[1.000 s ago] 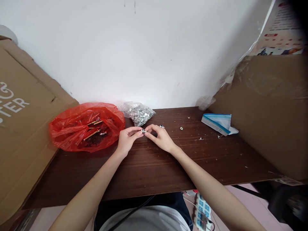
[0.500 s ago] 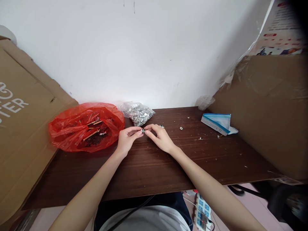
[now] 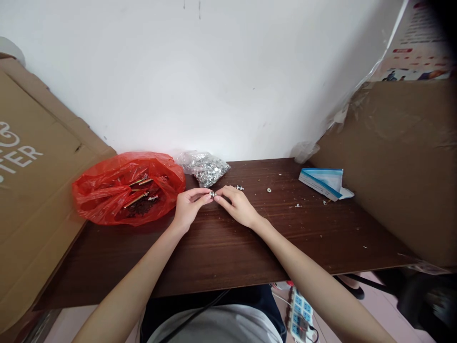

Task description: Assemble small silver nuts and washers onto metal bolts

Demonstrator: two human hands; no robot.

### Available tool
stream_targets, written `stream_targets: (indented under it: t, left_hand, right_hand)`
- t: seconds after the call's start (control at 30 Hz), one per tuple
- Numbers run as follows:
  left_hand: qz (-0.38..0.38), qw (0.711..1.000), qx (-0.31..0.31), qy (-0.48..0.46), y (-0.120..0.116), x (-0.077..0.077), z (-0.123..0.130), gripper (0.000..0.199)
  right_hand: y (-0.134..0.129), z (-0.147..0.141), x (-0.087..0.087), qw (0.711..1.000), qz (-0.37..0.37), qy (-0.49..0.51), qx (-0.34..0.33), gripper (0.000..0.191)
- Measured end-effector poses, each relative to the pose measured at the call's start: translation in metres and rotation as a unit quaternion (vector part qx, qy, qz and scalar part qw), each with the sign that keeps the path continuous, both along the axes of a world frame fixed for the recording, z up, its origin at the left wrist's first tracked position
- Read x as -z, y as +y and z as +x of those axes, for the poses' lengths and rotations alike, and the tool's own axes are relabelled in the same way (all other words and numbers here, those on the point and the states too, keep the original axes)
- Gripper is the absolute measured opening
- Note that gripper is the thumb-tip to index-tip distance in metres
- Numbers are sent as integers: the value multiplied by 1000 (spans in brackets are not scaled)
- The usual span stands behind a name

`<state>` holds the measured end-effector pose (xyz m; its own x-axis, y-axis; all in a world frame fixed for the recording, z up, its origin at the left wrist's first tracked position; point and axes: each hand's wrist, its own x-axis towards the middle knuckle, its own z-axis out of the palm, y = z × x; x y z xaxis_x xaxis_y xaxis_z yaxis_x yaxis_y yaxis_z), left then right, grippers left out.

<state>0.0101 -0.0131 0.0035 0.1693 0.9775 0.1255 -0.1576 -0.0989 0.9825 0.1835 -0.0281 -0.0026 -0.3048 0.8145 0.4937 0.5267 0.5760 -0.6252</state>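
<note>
A small shiny metal part (image 3: 212,194), too small to name more exactly, is pinched between my two hands just above the dark tabletop. My left hand (image 3: 188,207) grips it from the left with thumb and fingertips. From the right, the thumb and forefinger of my right hand (image 3: 237,206) close on its other side. Behind my right knuckles lies another small metal piece (image 3: 239,187). A clear plastic bag of silvery metal parts (image 3: 210,170) sits just beyond my fingers. Left of my left hand is an open red plastic bag (image 3: 103,200) with gold-coloured rods and dark bits inside.
A small ring-like piece (image 3: 269,190) and scraps lie on the brown table (image 3: 250,252). To the right is a blue-and-white packet (image 3: 321,183). Cardboard boxes stand at the left (image 3: 43,190) and right (image 3: 400,166); a white wall rises behind. A power strip (image 3: 301,312) is below the edge.
My right fingertips have shifted slightly away from the left ones, and more of the small metal part shows between them. Otherwise the hands and the bags stay in place.
</note>
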Motion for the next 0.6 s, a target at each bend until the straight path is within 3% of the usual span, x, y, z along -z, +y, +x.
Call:
stream_targets:
  t: [0.37,0.6]
  left_hand:
    - [33,998,14,44,2,2,-1,29]
    - [76,992,22,101,2,5,-1,29]
  right_hand:
    - [1,-1,4,999,-11,39,15,12]
    - [1,0,4,999,-16,39,26,17]
